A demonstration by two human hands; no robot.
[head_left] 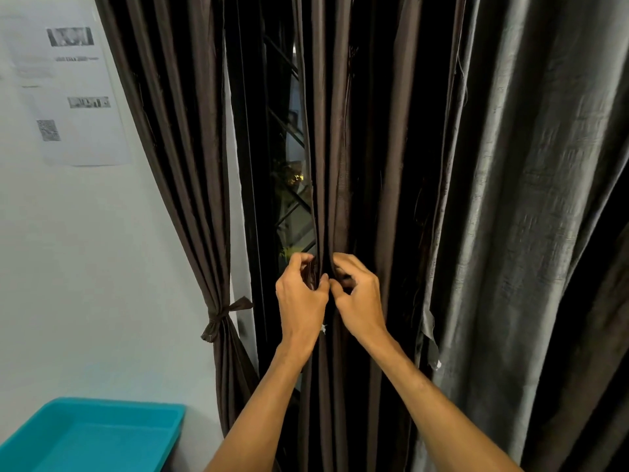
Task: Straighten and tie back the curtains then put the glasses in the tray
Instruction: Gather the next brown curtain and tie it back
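Note:
A dark brown curtain panel (340, 148) hangs in the middle, loose in long folds. My left hand (301, 294) pinches its left edge at about waist height. My right hand (357, 294) grips the folds right beside it, fingers curled into the cloth. At the left, another brown curtain (177, 131) is gathered and bound by a knotted tie-back (218, 318). A teal tray (88, 434) sits at the bottom left. No glasses are in view.
Between the curtains a dark window with a diagonal metal grille (289, 131) shows. A grey-lit curtain (527, 199) hangs at the right. A printed paper sheet (71, 83) is stuck on the white wall at the upper left.

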